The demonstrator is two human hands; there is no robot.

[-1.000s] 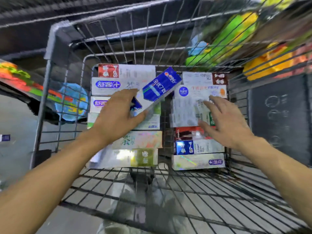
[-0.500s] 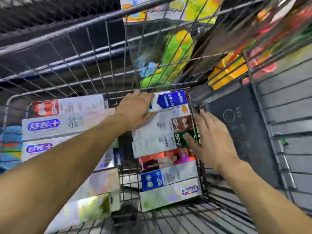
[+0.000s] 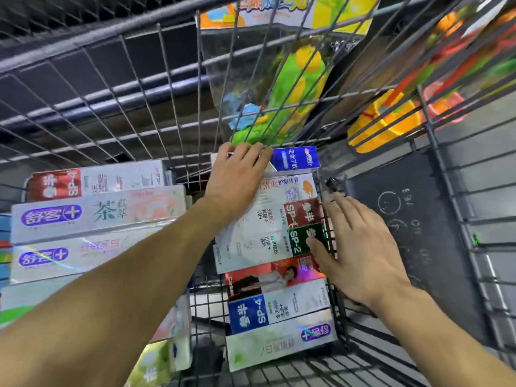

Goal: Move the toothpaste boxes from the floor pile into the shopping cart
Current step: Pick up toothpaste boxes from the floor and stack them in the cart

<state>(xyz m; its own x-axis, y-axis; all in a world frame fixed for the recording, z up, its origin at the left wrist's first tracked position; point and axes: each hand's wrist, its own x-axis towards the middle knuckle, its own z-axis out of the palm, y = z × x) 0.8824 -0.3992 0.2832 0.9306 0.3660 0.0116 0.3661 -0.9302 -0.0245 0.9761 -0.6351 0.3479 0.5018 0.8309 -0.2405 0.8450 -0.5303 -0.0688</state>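
A shop, probably a supermarket aisle: a wire shopping cart (image 3: 156, 88) holds stacked toothpaste boxes (image 3: 268, 247), and bagged plastic toys (image 3: 293, 88) hang blurred beyond its mesh.

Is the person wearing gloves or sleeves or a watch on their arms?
No. Both arms are bare as far as the picture shows. The left hand and the right hand have no gloves. No rings, watch or bracelet show on the fingers or wrists. No sleeve shows on either forearm up to the picture's edge.
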